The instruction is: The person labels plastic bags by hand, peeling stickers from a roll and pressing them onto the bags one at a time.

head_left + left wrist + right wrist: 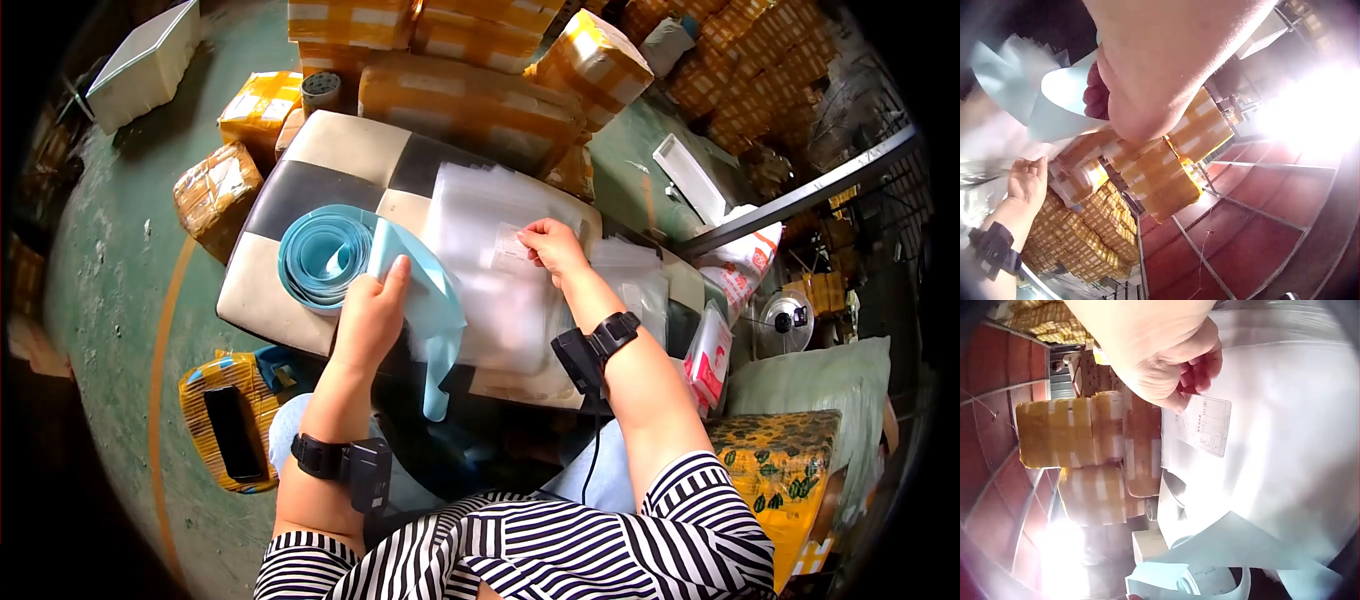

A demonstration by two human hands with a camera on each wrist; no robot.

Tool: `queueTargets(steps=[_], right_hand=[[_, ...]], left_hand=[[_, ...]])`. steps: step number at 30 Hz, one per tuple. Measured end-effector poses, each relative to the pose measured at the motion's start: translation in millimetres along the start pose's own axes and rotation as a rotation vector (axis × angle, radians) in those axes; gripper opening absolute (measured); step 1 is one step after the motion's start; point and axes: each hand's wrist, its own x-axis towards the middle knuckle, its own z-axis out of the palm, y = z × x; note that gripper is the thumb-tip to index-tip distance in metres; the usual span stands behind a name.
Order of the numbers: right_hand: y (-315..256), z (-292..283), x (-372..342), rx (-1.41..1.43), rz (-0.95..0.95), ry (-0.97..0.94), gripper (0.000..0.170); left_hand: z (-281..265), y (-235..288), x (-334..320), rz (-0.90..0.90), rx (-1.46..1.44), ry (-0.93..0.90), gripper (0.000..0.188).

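Observation:
My left hand grips a light-blue backing strip, thumb on top. That strip trails from a coiled roll on a padded checkered seat, and its loose end hangs over the seat's near edge. To the right, my right hand pinches the edge of a small white printed label between thumb and fingers. The label lies over a stack of clear plastic bags. In the left wrist view the left fingers curl at the strip, partly hidden by the wrist.
Taped cartons stand behind the seat, and a smaller wrapped box is at its left. More clear bags lie right of the stack. A black phone rests on a yellow taped package. A metal bar slants across the right.

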Motion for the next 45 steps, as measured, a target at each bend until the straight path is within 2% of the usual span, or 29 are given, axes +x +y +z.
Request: queueTargets(steps=[1, 3, 5, 8, 12, 15, 18, 21, 22, 24, 25, 26, 27, 29, 32, 35, 39, 41, 43, 45], right_hand=[[-2, 5, 4, -0.021, -0.006, -0.005, 0.015], [1, 14, 11, -0.049, -0.021, -0.011, 0.015], [13, 20, 21, -0.064, -0.041, -0.012, 0.016], [23, 26, 29, -0.431, -0.113, 0.058, 0.021], [5, 34, 8, -0.817, -0.229, 0.114, 0.03], [-7, 36, -7, -1.011, -0.206, 0.218, 0.043], [31, 24, 2, -1.027, -0.822, 0.32, 0.052], [61, 41, -35, -1.133, -0.845, 0.289, 0.054], [67, 39, -30, -1.127, -0.833, 0.288, 0.051], [78, 21, -22, -0.942, -0.786, 0.437, 0.054], [61, 19, -30, -0.85, -0.765, 0.505, 0.055], [46, 9, -46, -0.753, -0.425, 0.523, 0.062], [46, 2, -48, -0.827, -0.185, 0.5, 0.063], [52, -3, -57, -1.014, -0.098, 0.434, 0.051], [59, -9, -51, -0.631, 0.003, 0.29, 0.036], [74, -16, -47, -0.493, -0.156, 0.31, 0.023], [67, -34, -58, -0.667, -0.511, 0.43, 0.016], [65, -53, -54, 0.022, -0.21, 0.36, 0.014], [45, -87, -63, 0.217, -0.05, 0.402, 0.013], [52, -142, -59, 0.191, -0.144, 0.381, 0.013]], left_hand=[[-2, -1, 1, -0.061, 0.113, -0.043, 0.045], [2, -4, 3, -0.016, 0.061, -0.072, 0.044], [6, 4, 0, -0.054, 0.017, -0.096, 0.044], [7, 16, -5, -0.086, 0.021, -0.118, 0.044], [6, 14, -5, -0.05, 0.037, -0.124, 0.045], [7, 5, -5, -0.04, 0.073, -0.112, 0.047], [6, 7, -6, -0.009, 0.066, -0.084, 0.049], [7, 7, -7, -0.013, 0.076, -0.089, 0.049], [7, 7, -5, -0.016, 0.088, -0.092, 0.05], [5, 9, -6, -0.038, 0.162, -0.102, 0.049], [4, 10, -6, -0.05, 0.195, -0.102, 0.048], [3, 12, -7, -0.033, 0.143, -0.093, 0.048], [3, 14, -8, -0.015, 0.089, -0.091, 0.047], [7, 12, -8, 0.012, -0.012, -0.105, 0.045], [10, 17, -9, 0.002, 0.058, -0.102, 0.046], [10, 12, -7, -0.002, 0.08, -0.096, 0.046], [7, 4, -5, 0.012, 0.063, -0.063, 0.046], [8, 3, -4, 0.012, 0.062, -0.052, 0.045], [9, 6, -6, 0.0, 0.054, -0.06, 0.045], [9, 8, -7, 0.023, 0.074, -0.09, 0.043]])
